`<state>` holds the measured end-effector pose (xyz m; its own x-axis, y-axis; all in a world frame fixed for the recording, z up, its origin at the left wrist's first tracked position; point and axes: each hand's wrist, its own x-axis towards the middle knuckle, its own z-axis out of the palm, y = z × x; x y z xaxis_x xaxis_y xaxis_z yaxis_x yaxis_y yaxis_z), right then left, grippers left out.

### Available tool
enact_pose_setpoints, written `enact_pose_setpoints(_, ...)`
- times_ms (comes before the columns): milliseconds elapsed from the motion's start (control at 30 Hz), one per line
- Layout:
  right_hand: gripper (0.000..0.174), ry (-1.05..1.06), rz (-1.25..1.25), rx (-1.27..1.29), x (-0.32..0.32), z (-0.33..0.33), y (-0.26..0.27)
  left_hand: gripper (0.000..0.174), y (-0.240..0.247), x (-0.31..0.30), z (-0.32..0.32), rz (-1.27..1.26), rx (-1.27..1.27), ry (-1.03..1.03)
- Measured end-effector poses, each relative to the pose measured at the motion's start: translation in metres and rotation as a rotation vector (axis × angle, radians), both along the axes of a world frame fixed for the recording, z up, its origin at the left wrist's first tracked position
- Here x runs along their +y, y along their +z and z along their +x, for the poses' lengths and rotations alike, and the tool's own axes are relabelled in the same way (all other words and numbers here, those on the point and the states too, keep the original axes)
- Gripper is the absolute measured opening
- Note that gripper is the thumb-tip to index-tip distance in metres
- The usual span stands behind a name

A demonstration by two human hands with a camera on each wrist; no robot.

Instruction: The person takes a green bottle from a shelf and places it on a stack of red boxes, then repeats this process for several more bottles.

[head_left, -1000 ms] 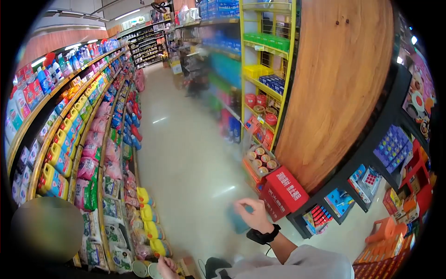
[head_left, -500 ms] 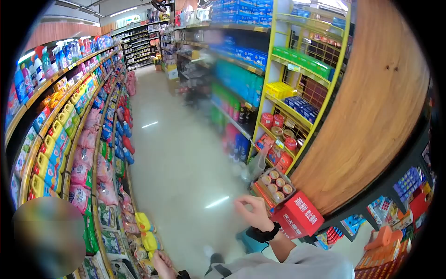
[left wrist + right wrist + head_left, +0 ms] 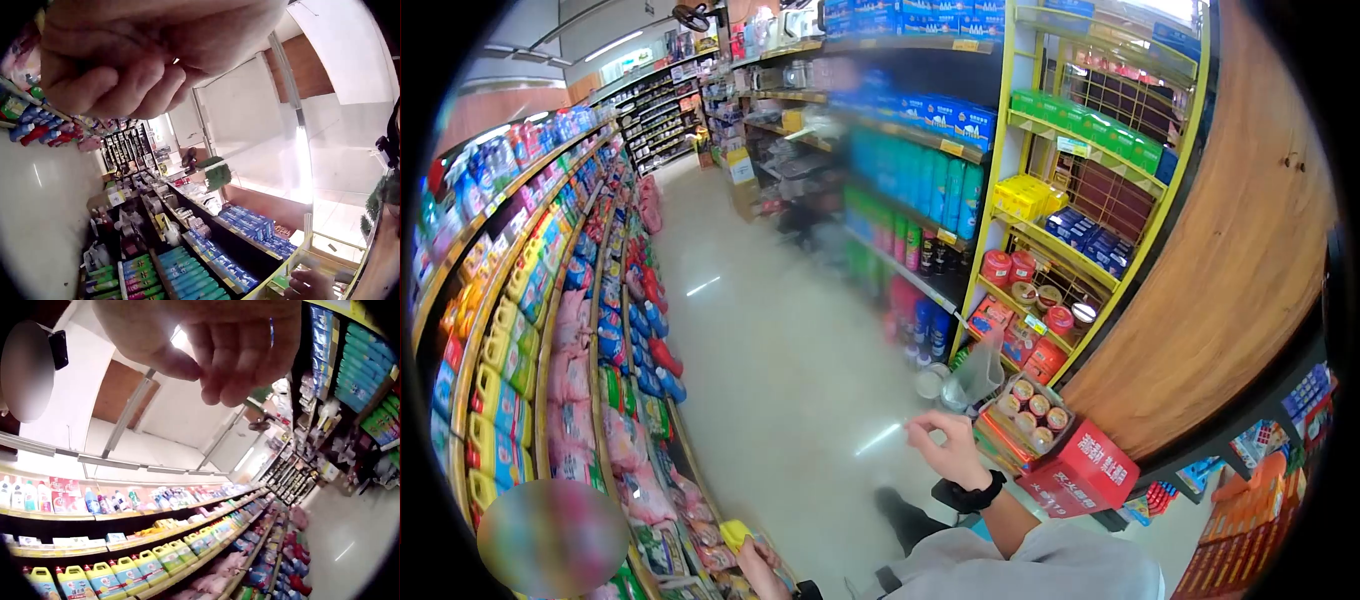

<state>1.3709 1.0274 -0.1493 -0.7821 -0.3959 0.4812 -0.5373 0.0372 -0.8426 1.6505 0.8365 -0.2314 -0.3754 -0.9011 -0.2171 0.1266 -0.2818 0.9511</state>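
My right hand (image 3: 950,450) is held out over the aisle floor, thumb and fingers loosely bent with nothing between them. A black band (image 3: 978,495) circles that wrist. Low at the left, my left hand (image 3: 762,572) hangs near the bottom of the left shelves, in front of a yellow package (image 3: 735,533) that it overlaps in the head view. In the left wrist view the left hand's fingers (image 3: 140,84) curl loosely and hold nothing. The right wrist view shows the right hand's fingers (image 3: 231,362) bent downward, also without any object.
Left-hand shelves (image 3: 550,300) carry detergent bottles and bags. On the right stands a yellow rack (image 3: 1090,180) with boxes and tins. A red box (image 3: 1090,470) and a carton of tins (image 3: 1030,410) sit on the floor near my right hand. The aisle floor (image 3: 780,380) runs ahead.
The head view has advanced along the aisle; the yellow rack looks larger and the red box has shifted right. A dark-clothed leg now shows below. Both hands keep about the same pose.
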Motion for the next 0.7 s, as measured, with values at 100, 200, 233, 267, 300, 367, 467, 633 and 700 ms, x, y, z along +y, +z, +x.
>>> enact_pose_setpoints(100,0.008,-0.015,-0.034,-0.049,-0.044,-0.052,-0.004,0.032,0.002,-0.050,-0.039,0.155,-0.116,-0.084)
enact_pose_setpoints(200,0.009,-0.017,-0.077,-0.096,-0.090,-0.109,-0.019,0.027,0.037,-0.088,-0.106,-0.145,-0.270,-0.130)
enact_pose_setpoints(233,0.009,-0.019,-0.079,-0.117,-0.107,-0.131,-0.023,0.026,0.078,-0.086,-0.138,-0.140,-0.438,-0.068)
enact_pose_setpoints(267,0.009,-0.019,-0.079,-0.139,-0.122,-0.149,-0.024,0.027,0.075,-0.101,-0.154,-0.109,-0.381,-0.066)
enact_pose_setpoints(300,0.009,-0.004,-0.089,-0.148,-0.135,-0.165,-0.022,0.027,0.063,-0.124,-0.167,-0.086,-0.324,-0.067)
enact_pose_setpoints(367,0.009,0.013,-0.121,-0.138,-0.161,-0.206,-0.011,0.030,0.046,-0.156,-0.211,-0.512,-0.425,-0.096)
enact_pose_setpoints(467,0.009,-0.040,-0.053,-0.244,-0.190,-0.248,-0.004,0.031,0.022,-0.234,-0.255,0.038,-0.137,-0.312)
enact_pose_setpoints(633,0.010,-0.078,-0.052,-0.157,-0.215,-0.312,-0.017,0.029,0.025,-0.249,-0.346,-0.194,-0.130,-0.381)
enact_pose_setpoints(700,0.010,-0.086,-0.038,-0.295,-0.224,-0.336,-0.029,0.030,0.008,-0.270,-0.376,-0.165,-0.147,-0.388)
